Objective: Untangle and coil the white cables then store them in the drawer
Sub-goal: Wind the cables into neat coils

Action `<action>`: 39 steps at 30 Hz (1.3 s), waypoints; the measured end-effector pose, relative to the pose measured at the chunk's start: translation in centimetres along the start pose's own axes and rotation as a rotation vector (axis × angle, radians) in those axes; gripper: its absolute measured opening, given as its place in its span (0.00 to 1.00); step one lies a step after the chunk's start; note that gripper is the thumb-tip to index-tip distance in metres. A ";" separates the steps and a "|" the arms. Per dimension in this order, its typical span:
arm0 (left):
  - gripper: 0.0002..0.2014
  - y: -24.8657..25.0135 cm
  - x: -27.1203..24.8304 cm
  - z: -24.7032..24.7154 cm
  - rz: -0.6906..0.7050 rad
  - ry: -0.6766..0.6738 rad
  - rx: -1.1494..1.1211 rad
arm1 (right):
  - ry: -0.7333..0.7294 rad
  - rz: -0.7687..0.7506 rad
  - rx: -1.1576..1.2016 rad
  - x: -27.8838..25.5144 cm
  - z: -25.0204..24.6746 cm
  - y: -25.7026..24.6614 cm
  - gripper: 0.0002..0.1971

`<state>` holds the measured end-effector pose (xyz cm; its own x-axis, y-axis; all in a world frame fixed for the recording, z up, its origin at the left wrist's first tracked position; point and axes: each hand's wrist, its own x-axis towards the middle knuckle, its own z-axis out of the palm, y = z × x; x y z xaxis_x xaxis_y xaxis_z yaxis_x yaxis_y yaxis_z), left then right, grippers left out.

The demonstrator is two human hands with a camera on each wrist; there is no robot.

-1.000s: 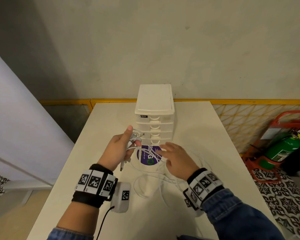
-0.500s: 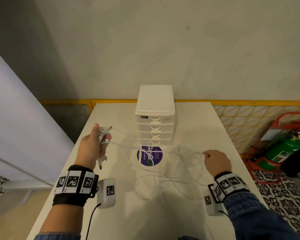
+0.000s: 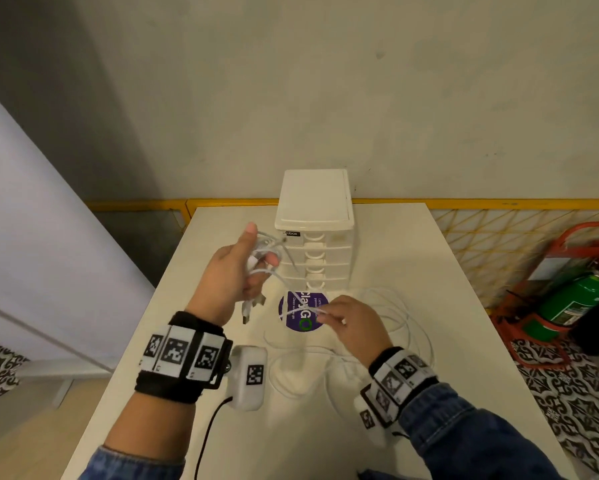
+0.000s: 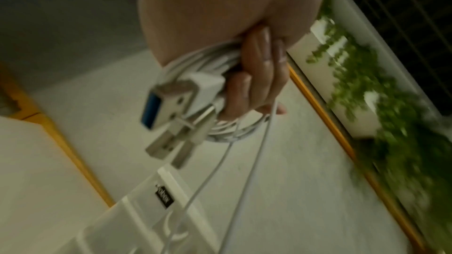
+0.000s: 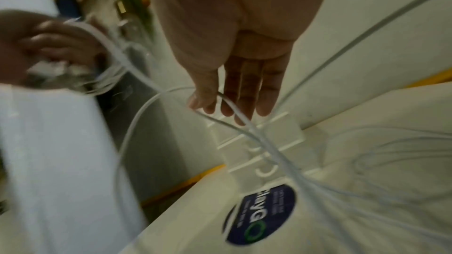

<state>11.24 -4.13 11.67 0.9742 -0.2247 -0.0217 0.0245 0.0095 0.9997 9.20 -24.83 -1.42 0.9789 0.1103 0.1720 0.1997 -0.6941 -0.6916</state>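
My left hand (image 3: 261,244) is raised left of the white drawer unit (image 3: 317,258) and grips a small coil of white cables (image 3: 266,249). The left wrist view shows the coil (image 4: 195,61) wrapped round the fingers (image 4: 257,76), with USB plugs (image 4: 171,99) hanging from it. A strand runs from the coil down to my right hand (image 3: 323,316), which pinches the white cable (image 5: 269,148) between thumb and fingers over the purple sticker. The remaining cable lies in loose loops (image 3: 405,327) on the table. All drawers look closed.
The cream table (image 3: 412,258) carries a round purple sticker (image 3: 301,311) in front of the drawer unit. A yellow rail (image 3: 498,204) runs behind the table. A green fire extinguisher (image 3: 575,303) in a red stand is on the floor to the right.
My right hand came back from the right side to the centre with the strand. My left hand moved right and up toward the drawer unit, still holding the coil.
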 end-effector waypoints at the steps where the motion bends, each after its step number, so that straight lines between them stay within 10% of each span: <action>1: 0.27 0.1 0.3 -0.9 -0.001 0.028 -0.065 | 0.025 0.069 0.033 0.2 -0.7 1.1 0.10; 9: 0.28 2.0 2.0 -5.9 0.016 0.195 -0.338 | -0.079 0.698 -0.272 -2.8 -7.3 11.0 0.13; 21: 0.27 3.2 0.3 3.8 -0.082 -0.200 0.163 | -0.196 -0.036 0.305 2.4 -5.6 -5.1 0.59; 25: 0.30 3.9 -0.2 3.9 -0.059 -0.255 0.385 | -0.003 -0.076 0.310 3.3 -4.1 -4.6 0.13; 30: 0.34 2.2 -0.8 1.8 -0.130 -0.170 0.502 | 0.068 -0.130 0.428 3.7 -6.8 -2.9 0.09; 35: 0.31 1.7 -1.1 2.4 -0.170 -0.331 0.420 | -0.239 -0.209 0.352 3.6 -5.0 -4.4 0.38; 39: 0.32 1.9 -1.2 2.4 -0.182 -0.360 0.428 | 0.109 -0.140 0.333 3.6 -3.5 -5.2 0.28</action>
<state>9.55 -6.20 13.63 0.8233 -0.5036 -0.2618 0.0182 -0.4377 0.8990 11.55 -23.30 5.20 0.9343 0.0986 0.3424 0.3520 -0.4059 -0.8434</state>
